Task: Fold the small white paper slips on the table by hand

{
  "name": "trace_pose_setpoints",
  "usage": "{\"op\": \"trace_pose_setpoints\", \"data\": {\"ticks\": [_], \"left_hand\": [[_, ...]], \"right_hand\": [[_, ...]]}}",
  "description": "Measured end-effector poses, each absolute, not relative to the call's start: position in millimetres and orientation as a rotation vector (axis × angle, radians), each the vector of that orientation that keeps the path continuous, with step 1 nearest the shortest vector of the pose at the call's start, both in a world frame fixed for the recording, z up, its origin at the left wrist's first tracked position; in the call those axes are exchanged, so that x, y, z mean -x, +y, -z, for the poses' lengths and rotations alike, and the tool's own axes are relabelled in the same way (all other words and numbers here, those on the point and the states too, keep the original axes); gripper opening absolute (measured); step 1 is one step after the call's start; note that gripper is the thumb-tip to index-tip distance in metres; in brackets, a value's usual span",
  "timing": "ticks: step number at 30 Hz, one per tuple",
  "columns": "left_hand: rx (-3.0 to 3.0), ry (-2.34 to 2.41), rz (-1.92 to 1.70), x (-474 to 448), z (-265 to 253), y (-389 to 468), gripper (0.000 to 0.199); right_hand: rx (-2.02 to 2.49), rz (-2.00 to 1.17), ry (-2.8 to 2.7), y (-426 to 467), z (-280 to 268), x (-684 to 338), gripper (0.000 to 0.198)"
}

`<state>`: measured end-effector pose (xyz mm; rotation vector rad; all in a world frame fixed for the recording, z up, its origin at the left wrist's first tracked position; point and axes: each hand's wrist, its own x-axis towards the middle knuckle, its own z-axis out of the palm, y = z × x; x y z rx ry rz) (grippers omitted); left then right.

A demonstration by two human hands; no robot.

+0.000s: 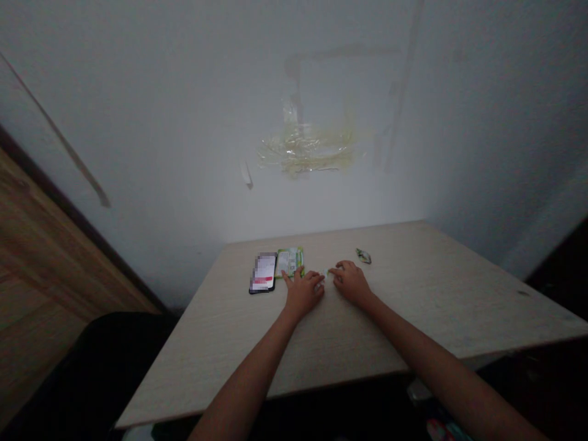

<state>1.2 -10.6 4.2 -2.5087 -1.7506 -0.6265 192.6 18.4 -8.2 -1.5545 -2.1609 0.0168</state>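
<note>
My left hand (pixel 304 293) rests on the table with its fingers spread. Its thumb side lies by the lower edge of a flat green-and-white printed packet (pixel 289 258), while its other fingertips reach a small pale piece with green marks (pixel 326 273). From the other side my right hand (pixel 353 283) comes to the same piece, its index finger stretched out and touching or nearly touching it. What the piece is, I cannot make out. Neither hand lifts anything off the table. Beyond my right hand lies a small crumpled wrapper (pixel 363 256).
A phone (pixel 263 272) with a lit, blurred screen lies left of the packet. The pale wooden table (pixel 220 343) meets a wall (pixel 193 122) with old clear tape (pixel 316 150) on it. Something dark (pixel 114 349) stands at the table's left side.
</note>
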Motion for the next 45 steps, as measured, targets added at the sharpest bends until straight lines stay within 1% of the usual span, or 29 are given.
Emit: {"op": "trace_pose_setpoints", "data": {"ticks": [4,6,9,13,20,25,36,39,45], "left_hand": [[2.518,-1.723,0.640,-1.5,-6.3,-12.9,0.032],[2.516,-1.726,0.636,-1.8,-6.7,-13.5,0.031],[2.516,-1.734,0.639,-1.9,-5.9,-13.2,0.031],[2.521,-1.757,0.645,-1.4,-4.7,-11.9,0.031],[2.546,-1.779,0.608,-0.7,-8.4,-12.2,0.033],[2.547,-1.769,0.582,-0.6,-9.1,-12.7,0.034],[2.523,-1.727,0.570,0.5,-6.4,-13.0,0.034],[2.529,-1.740,0.584,0.4,-6.8,-13.1,0.034],[2.525,-1.739,0.618,-1.1,-9.0,-14.5,0.033]], "right_hand": [[1.429,-0.145,-2.102,28.7,15.8,-203.3,0.032],[1.343,-0.188,-2.080,31.6,17.4,-207.8,0.027],[1.208,-0.201,-2.115,32.0,16.8,-209.6,0.024],[1.105,-0.163,-2.222,29.3,13.8,-205.3,0.025],[1.113,-0.039,-2.350,28.5,13.1,-200.1,0.027],[1.048,0.009,-2.410,27.6,7.1,-201.3,0.025],[1.004,-0.036,-2.452,24.3,-3.9,-205.5,0.023],[1.058,-0.017,-2.444,23.5,-2.7,-204.4,0.022],[1.292,0.143,-2.318,22.2,1.4,-202.0,0.021]]}}
